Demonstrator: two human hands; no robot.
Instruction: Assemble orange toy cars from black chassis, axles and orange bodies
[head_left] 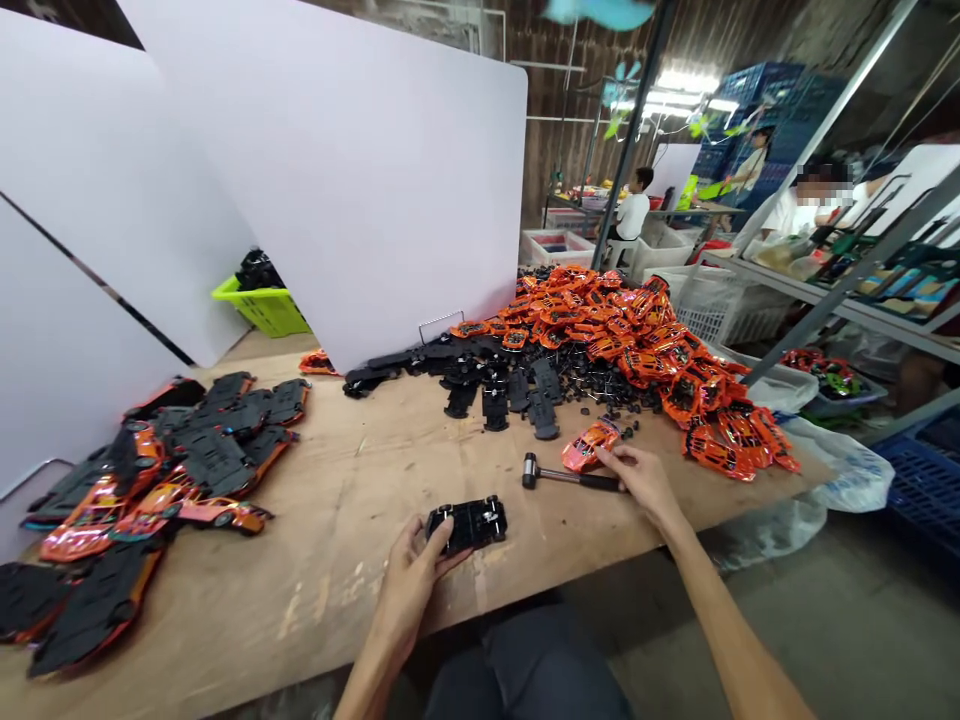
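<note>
My left hand (409, 580) holds a black plastic toy car chassis (469, 525) by its near end, just above the plywood workbench (337, 560). My right hand (637, 480) closes over the black grip of a small steel-headed hammer (559, 476) lying across the bench. Close to that hand's fingers lies a single orange toy car body shell (591, 445). A large heap of orange car shells (637, 345) and loose black chassis parts (510, 385) spreads over the bench's far side.
Assembled orange-and-black toy cars (150, 490) lie stacked at the bench's left. White partition boards (330, 170) rise behind it, with a green basket (262, 307) beyond. White crates and blue crates (926, 490) stand to the right. Several people work at benches in the background.
</note>
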